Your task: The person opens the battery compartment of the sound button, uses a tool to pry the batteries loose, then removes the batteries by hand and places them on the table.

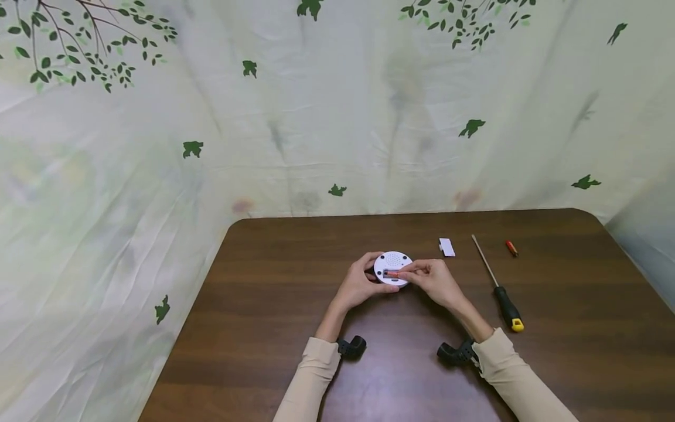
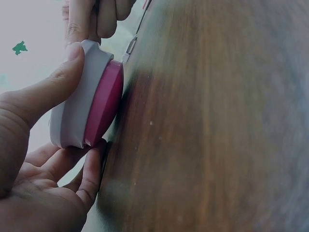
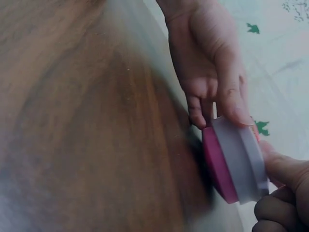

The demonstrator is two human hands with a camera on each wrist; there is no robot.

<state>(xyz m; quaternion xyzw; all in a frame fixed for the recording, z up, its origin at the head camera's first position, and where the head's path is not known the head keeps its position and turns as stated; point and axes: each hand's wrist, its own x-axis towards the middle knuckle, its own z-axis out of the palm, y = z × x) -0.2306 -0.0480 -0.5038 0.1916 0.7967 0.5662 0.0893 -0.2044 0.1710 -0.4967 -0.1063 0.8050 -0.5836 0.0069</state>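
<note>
My left hand [image 1: 361, 283] grips a round white device [image 1: 393, 258] by its edge, thumb on the near side and fingers on the far side. The device's underside faces up, with a speaker grille, dark feet and an uncovered battery slot. In the left wrist view its other face shows as a pink cap [image 2: 105, 101], held close over the table. A red battery [image 1: 391, 274] lies at the slot, and my right hand [image 1: 435, 281] pinches its right end between thumb and forefinger. The other right fingers are curled, as the right wrist view shows.
A small white battery cover [image 1: 447, 247] lies right of the device. Beyond it is a screwdriver [image 1: 507, 308] with a black and yellow handle, and a second red battery [image 1: 511, 248]. The brown table [image 1: 253, 351] ends at a leaf-printed curtain [image 1: 316, 117].
</note>
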